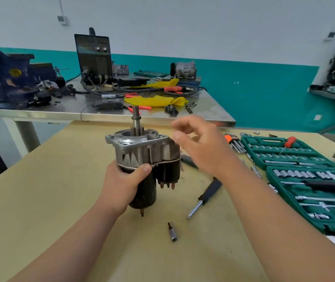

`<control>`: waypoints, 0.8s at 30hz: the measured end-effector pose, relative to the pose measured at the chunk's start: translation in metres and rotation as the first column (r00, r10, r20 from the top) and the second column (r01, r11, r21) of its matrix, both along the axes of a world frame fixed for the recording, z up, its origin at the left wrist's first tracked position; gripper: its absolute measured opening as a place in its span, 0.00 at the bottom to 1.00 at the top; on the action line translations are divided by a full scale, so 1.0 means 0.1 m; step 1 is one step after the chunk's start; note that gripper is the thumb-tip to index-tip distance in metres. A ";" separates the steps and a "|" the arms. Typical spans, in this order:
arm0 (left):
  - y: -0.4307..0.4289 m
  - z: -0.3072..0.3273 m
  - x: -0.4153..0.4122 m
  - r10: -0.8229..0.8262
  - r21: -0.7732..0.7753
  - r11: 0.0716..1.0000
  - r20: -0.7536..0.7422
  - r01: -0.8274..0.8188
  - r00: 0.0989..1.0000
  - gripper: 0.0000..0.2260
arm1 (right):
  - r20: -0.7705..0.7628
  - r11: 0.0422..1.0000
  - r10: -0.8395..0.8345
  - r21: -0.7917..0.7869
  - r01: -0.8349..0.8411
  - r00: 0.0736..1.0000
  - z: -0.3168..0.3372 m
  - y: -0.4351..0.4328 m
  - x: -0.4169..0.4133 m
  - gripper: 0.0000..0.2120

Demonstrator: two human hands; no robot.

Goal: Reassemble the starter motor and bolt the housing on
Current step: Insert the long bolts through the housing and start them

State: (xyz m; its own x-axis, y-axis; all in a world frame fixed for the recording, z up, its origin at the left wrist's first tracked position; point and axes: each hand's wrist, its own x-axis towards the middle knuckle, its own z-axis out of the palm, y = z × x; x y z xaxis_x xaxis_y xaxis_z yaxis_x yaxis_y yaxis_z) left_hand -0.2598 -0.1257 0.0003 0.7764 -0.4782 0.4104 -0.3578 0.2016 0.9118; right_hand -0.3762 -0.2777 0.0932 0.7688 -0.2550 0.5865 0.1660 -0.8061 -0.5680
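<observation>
The starter motor point(144, 157) stands upright in the middle of the view, its grey aluminium housing point(138, 147) on top of the black body, the pinion shaft point(136, 119) pointing up. My left hand point(121, 180) grips the black body just under the housing, thumb across the front. My right hand point(201, 145) hovers beside the housing's right side, blurred, fingers loosely spread and holding nothing. A black-handled driver point(205, 197) and a small bit socket point(172, 232) lie on the wooden table point(40, 200) below the motor.
An open green socket set point(305, 180) lies at the right, hex keys point(234, 142) beside it. Behind the wooden table stands a steel bench point(213, 110) with a welder point(94, 58), a blue vise point(5, 76), yellow rags and pliers.
</observation>
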 end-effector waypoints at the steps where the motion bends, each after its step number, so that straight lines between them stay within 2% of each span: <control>1: -0.06 0.00 -0.04 0.008 0.009 1.000 -0.011 -0.008 1.000 0.20 | -0.005 0.984 -0.110 0.144 0.109 0.994 -0.07 -0.24 -0.07 0.04; 2: -0.11 0.00 -0.07 0.012 0.019 1.000 -0.019 -0.011 1.000 0.21 | -0.049 0.945 -0.246 0.209 0.251 0.968 -0.15 -0.49 -0.14 0.05; 3: -0.15 0.00 -0.09 0.015 0.028 1.000 -0.023 -0.014 1.000 0.23 | -0.124 0.897 -0.373 0.207 0.391 0.920 -0.26 -0.73 -0.22 0.06; 5: -0.19 0.00 -0.11 0.019 0.043 0.999 -0.013 -0.018 1.000 0.25 | -0.259 0.803 -0.542 0.119 0.583 0.799 -0.53 -1.10 -0.38 0.12; 7: -0.19 -0.01 -0.12 0.012 0.057 0.998 0.018 -0.013 1.000 0.26 | -0.330 0.757 -0.601 0.058 0.651 0.728 -0.78 -1.30 -0.49 0.17; 12: -0.17 -0.01 -0.15 -0.020 0.098 0.995 0.076 0.013 0.997 0.22 | -0.388 0.682 -0.686 -0.046 0.730 0.615 -1.01 -1.53 -0.54 0.19; 15: -0.19 0.00 -0.16 -0.047 0.123 0.992 0.093 0.036 0.995 0.26 | -0.468 0.688 -0.692 -0.200 0.697 0.550 -0.95 -1.54 -0.43 0.17; 18: -0.19 0.00 -0.17 -0.065 0.126 0.991 0.104 0.052 0.992 0.26 | -0.585 0.708 -0.688 -0.411 0.574 0.429 -0.86 -1.48 -0.23 0.10; 20: -0.19 0.01 -0.18 -0.071 0.117 0.991 0.105 0.059 0.992 0.24 | -0.608 0.690 -0.714 -0.531 0.492 0.346 -0.79 -1.43 -0.11 0.07; 22: -0.17 0.01 -0.18 -0.071 0.099 0.993 0.088 0.062 0.994 0.22 | -0.650 0.698 -0.709 -0.595 0.398 0.272 -0.70 -1.42 -0.02 0.04; 24: -0.16 0.02 -0.17 -0.075 0.087 0.994 0.080 0.068 0.994 0.19 | -0.712 0.735 -0.670 -0.595 0.324 0.211 -0.63 -1.45 0.03 0.06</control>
State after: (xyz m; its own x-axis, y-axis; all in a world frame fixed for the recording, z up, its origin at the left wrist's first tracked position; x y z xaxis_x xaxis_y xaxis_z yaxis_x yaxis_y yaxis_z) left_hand -0.2773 -0.1417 0.0024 0.7040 -0.5668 0.4279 -0.4200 0.1536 0.8944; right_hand -0.3735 -0.4226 0.0298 0.6203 -0.7640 -0.1776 -0.7501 -0.6440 0.1506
